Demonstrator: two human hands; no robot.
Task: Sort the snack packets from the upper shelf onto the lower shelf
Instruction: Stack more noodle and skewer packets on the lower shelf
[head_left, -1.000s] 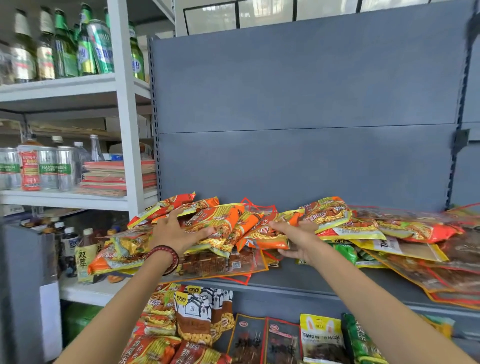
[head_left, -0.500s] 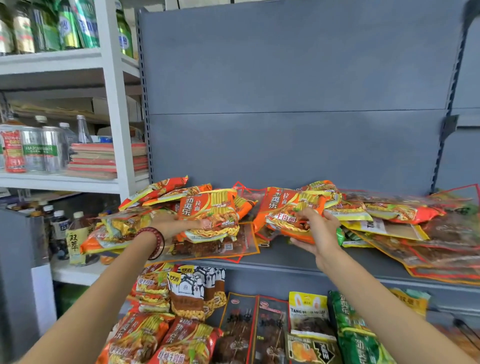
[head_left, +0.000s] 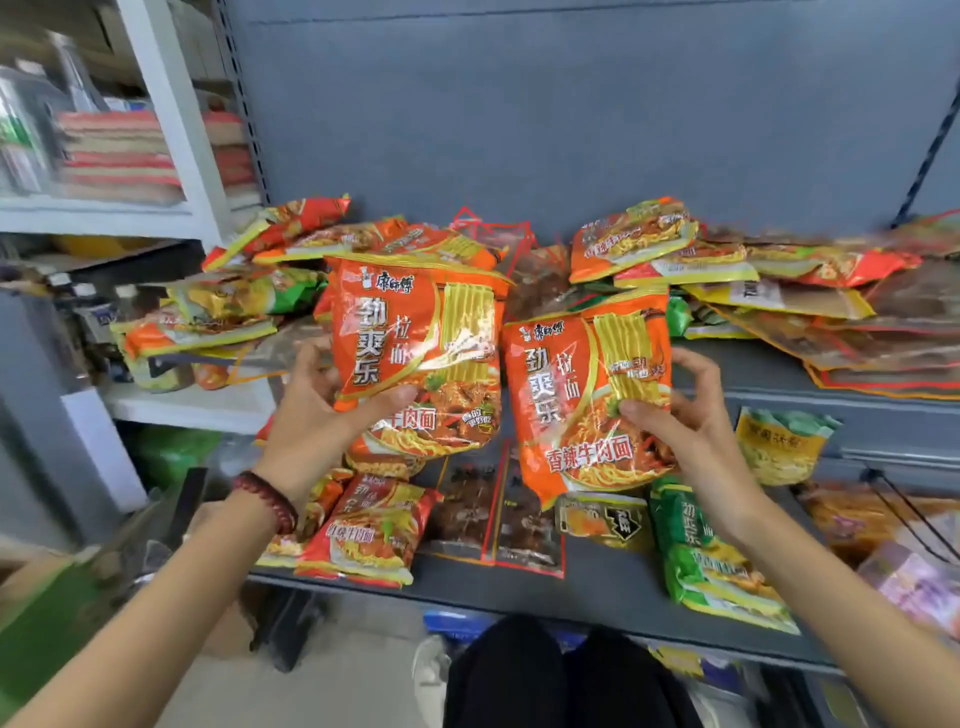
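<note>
- The left grip (head_left: 317, 410) holds the left packet (head_left: 415, 353) upright, thumb on its front and fingers behind its edge.
- The right grip (head_left: 685, 415) holds the right packet (head_left: 582, 395) the same way, with its fingers curled behind the right edge.
- Both packets are orange with like print. They hang side by side, just apart, in front of the upper shelf (head_left: 779, 384) and above the lower shelf (head_left: 571, 592).
- The pile (head_left: 675, 260) on the upper shelf is large and untidy, so much sorting seems left.
- Step in hand, by my judgement: carrying two packets down, lifted but not yet placed.
- The lower shelf looks grouped by kind, with orange packets (head_left: 363, 530) at the left, dark packets (head_left: 498, 519) in the middle and green packets (head_left: 711, 561) to the right.
- The next move likely calls for lowering both onto or beside the orange group, flat, then letting go.
</note>
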